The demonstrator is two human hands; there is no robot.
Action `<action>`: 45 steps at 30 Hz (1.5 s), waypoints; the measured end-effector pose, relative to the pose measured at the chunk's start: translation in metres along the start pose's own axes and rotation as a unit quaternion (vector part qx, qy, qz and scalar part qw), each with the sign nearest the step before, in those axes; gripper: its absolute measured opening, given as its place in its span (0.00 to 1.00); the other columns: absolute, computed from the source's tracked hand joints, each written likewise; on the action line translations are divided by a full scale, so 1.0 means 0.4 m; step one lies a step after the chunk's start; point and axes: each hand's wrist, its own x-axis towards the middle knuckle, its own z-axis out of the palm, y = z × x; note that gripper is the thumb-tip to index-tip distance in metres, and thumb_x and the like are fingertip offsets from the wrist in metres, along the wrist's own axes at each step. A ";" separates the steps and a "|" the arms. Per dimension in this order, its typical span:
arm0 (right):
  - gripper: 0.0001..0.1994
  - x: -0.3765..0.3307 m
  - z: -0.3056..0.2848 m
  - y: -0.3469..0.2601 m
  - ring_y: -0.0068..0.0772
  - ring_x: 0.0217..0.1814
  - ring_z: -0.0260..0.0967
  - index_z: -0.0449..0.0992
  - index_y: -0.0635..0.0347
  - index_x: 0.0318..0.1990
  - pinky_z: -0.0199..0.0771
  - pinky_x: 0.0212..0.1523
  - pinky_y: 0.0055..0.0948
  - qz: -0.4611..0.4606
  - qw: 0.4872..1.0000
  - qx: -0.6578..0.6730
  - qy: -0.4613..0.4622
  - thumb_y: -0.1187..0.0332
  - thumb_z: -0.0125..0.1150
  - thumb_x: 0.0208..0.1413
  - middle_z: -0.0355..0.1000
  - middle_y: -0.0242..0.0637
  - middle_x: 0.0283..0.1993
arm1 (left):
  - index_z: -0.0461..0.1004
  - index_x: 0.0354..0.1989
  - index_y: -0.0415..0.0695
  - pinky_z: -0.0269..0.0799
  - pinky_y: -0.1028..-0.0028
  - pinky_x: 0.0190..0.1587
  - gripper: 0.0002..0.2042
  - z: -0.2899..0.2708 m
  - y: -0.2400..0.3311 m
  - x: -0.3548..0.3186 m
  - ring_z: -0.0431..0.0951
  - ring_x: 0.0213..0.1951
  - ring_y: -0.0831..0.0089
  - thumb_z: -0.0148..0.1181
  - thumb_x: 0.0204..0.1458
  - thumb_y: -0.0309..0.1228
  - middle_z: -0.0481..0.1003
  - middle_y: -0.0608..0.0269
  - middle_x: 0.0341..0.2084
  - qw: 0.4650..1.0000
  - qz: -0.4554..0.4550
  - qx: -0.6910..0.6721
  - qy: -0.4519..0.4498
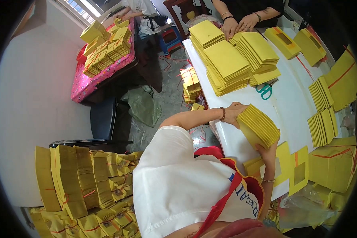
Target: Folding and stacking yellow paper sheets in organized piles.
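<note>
1. A stack of yellow folded pieces [258, 126] is right of centre in the frame, its layered edges facing up, held at both ends over the white table [286, 105].
2. The left hand [235, 112], a beaded bracelet [222, 114] at its wrist, grips the stack's upper-left end; its fingers are closed on that end, partly hidden.
3. The right hand [268, 150] holds the lower-right end, fingers wrapped round it; how they lie underneath cannot be told.
4. Yellow sheets with windows [299, 169] lie just below and right of that hand.
5. Above the held stack are teal-handled scissors [265, 92] and, at upper centre, tall yellow stacks [227, 62], with a co-worker's hands [242, 24] at their far side.
6. Fanned yellow bundles [322, 94] stand near the right edge.
7. The wearer's white top [162, 174] carries large blue lettering [246, 198] at lower centre, partly covered by a red apron [253, 183].
8. At upper left, red-tied bundles [109, 52] sit on a pink patterned cloth [80, 88]; more yellow bundles [73, 178] fill the lower left.
</note>
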 end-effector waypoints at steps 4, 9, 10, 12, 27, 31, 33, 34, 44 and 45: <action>0.52 0.008 -0.008 -0.027 0.47 0.62 0.51 0.46 0.68 0.63 0.52 0.61 0.39 -0.003 0.996 -0.092 -0.008 0.74 0.72 0.25 0.57 0.47 0.58 | 0.57 0.58 0.49 0.43 0.60 0.59 0.41 -0.002 -0.004 0.001 0.58 0.57 0.65 0.70 0.31 0.40 0.63 0.58 0.50 0.999 -0.027 -0.021 0.001; 0.51 0.005 0.002 -0.005 0.47 0.59 0.55 0.47 0.68 0.62 0.54 0.59 0.39 -0.028 0.995 -0.099 0.010 0.74 0.72 0.24 0.60 0.47 0.55 | 0.57 0.57 0.49 0.43 0.60 0.58 0.42 -0.004 -0.002 -0.011 0.59 0.57 0.64 0.71 0.30 0.40 0.63 0.59 0.49 0.999 0.015 0.024 0.030; 0.51 0.006 0.003 0.000 0.47 0.59 0.56 0.47 0.68 0.62 0.55 0.59 0.39 -0.023 0.997 -0.068 0.005 0.74 0.72 0.25 0.60 0.47 0.55 | 0.57 0.57 0.50 0.42 0.60 0.58 0.42 -0.010 -0.001 -0.009 0.59 0.57 0.64 0.71 0.30 0.40 0.63 0.59 0.49 0.999 0.015 0.016 0.024; 0.51 0.009 0.006 0.009 0.47 0.58 0.57 0.47 0.69 0.62 0.55 0.59 0.38 -0.017 0.999 -0.036 0.001 0.74 0.72 0.25 0.60 0.48 0.55 | 0.57 0.57 0.50 0.42 0.59 0.59 0.42 -0.013 0.005 -0.008 0.59 0.57 0.64 0.71 0.30 0.41 0.63 0.59 0.49 1.000 0.014 0.007 0.017; 0.44 0.011 0.009 -0.011 0.40 0.60 0.55 0.51 0.64 0.60 0.57 0.59 0.35 0.019 1.000 0.016 0.008 0.76 0.69 0.31 0.57 0.46 0.57 | 0.61 0.53 0.48 0.45 0.60 0.57 0.39 0.003 0.013 0.002 0.61 0.54 0.66 0.71 0.26 0.41 0.65 0.61 0.46 0.998 -0.006 0.028 0.062; 0.39 0.005 -0.036 -0.092 0.37 0.57 0.59 0.54 0.63 0.58 0.59 0.57 0.34 0.114 0.988 0.098 0.023 0.73 0.69 0.35 0.60 0.45 0.54 | 0.62 0.52 0.46 0.58 0.63 0.52 0.37 -0.035 0.074 0.028 0.67 0.49 0.62 0.71 0.28 0.36 0.68 0.58 0.44 0.999 -0.025 -0.036 0.028; 0.39 -0.009 -0.063 -0.112 0.37 0.56 0.60 0.54 0.64 0.58 0.60 0.56 0.34 0.108 0.989 0.102 0.023 0.71 0.69 0.37 0.62 0.45 0.53 | 0.62 0.51 0.45 0.62 0.64 0.50 0.35 -0.078 0.142 0.050 0.69 0.47 0.61 0.71 0.29 0.34 0.68 0.57 0.43 0.998 -0.026 -0.048 0.013; 0.38 -0.012 -0.075 -0.099 0.36 0.55 0.61 0.54 0.65 0.58 0.61 0.55 0.33 0.037 0.995 0.070 0.059 0.71 0.69 0.37 0.63 0.44 0.51 | 0.62 0.52 0.44 0.63 0.66 0.50 0.35 -0.097 0.166 0.055 0.70 0.47 0.63 0.71 0.31 0.33 0.68 0.58 0.44 0.996 -0.006 -0.086 0.001; 0.25 -0.127 -0.141 0.005 0.35 0.55 0.64 0.61 0.63 0.57 0.67 0.53 0.35 0.055 0.846 0.489 0.208 0.64 0.56 0.52 0.64 0.42 0.55 | 0.38 0.64 0.46 0.65 0.70 0.51 0.46 -0.048 0.310 0.131 0.68 0.49 0.70 0.66 0.44 0.45 0.66 0.53 0.50 0.839 0.063 -0.537 0.062; 0.25 -0.134 -0.141 0.016 0.35 0.55 0.64 0.61 0.63 0.57 0.67 0.53 0.35 0.055 0.847 0.487 0.207 0.64 0.56 0.52 0.64 0.42 0.55 | 0.38 0.64 0.46 0.65 0.70 0.51 0.46 -0.019 0.308 0.138 0.68 0.49 0.70 0.66 0.44 0.45 0.66 0.53 0.50 0.838 0.064 -0.538 0.063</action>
